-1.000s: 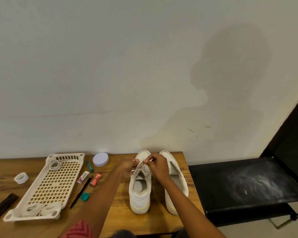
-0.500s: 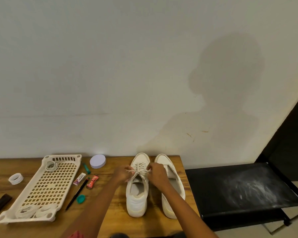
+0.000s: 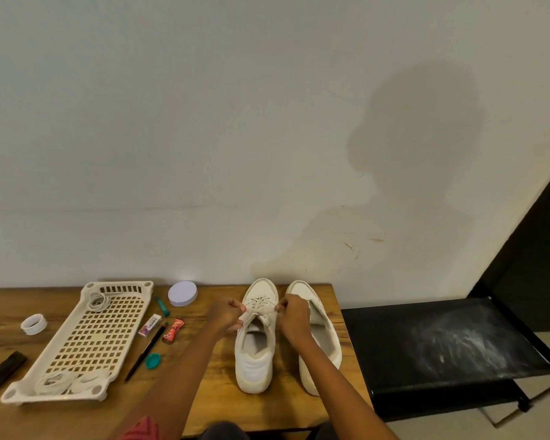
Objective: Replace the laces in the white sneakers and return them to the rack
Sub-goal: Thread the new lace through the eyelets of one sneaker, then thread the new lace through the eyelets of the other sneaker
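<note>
Up on the wooden table (image 3: 204,404), two white sneakers (image 3: 255,350) stand side by side, toes to the wall. Left hand (image 3: 224,314) and right hand (image 3: 294,315) each pinch a lace (image 3: 261,304) end on the left sneaker. Off to the left lies the rack (image 3: 86,341), holding coiled laces.

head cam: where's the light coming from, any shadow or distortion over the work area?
Head view: light comes from behind the person, casting their shadow on the wall, clear of the sneakers; small glare on the round lid; wide-angle bowing at the table edge; hands sharp.
</note>
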Motion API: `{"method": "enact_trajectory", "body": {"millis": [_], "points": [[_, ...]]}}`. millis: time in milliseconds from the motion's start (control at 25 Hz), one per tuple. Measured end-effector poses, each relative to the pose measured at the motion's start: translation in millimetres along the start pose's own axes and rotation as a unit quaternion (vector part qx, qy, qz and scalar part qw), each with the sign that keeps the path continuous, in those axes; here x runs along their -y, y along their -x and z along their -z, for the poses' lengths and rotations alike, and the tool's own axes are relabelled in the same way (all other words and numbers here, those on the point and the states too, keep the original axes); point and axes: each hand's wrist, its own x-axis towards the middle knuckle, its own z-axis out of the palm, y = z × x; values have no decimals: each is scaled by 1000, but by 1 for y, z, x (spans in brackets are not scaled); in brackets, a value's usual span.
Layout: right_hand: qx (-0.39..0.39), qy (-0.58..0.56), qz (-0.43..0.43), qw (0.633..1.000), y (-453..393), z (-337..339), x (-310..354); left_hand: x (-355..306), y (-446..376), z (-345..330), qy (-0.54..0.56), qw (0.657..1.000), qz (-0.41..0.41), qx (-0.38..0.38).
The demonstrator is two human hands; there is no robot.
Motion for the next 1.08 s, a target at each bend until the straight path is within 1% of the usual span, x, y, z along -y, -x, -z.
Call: {"method": "enact_trajectory", "body": {"millis": [200, 320, 400, 480, 560, 640, 720, 880, 1000, 1080], "points": [[20, 96, 20, 995, 12, -4, -12, 5, -1, -6, 14, 997, 35, -74], [54, 117, 12, 992, 11, -10, -11, 7, -2, -6, -17, 997, 14, -69], [84, 115, 9, 990, 12, -7, -10, 8, 1, -2, -60, 997, -12, -44], [92, 102, 4, 990, 17, -1, -9, 12, 12, 10, -135, 990, -38, -29], [87, 93, 12, 992, 30, 10, -5, 19, 28, 24, -175, 982, -47, -53], [95, 88, 32, 991, 43, 23, 9, 24, 49, 39, -195, 976, -62, -80], [109, 96, 68, 987, 60, 37, 33, 20, 75, 53, -215, 969, -85, -86], [102, 89, 159, 978, 103, 60, 85, 1, 129, 87, -204, 963, -140, -110], [84, 67, 217, 970, 123, 67, 119, -4, 167, 110, -208, 955, -149, -150], [82, 56, 246, 964, 134, 57, 141, 7, 182, 129, -216, 954, -129, -164]]}}
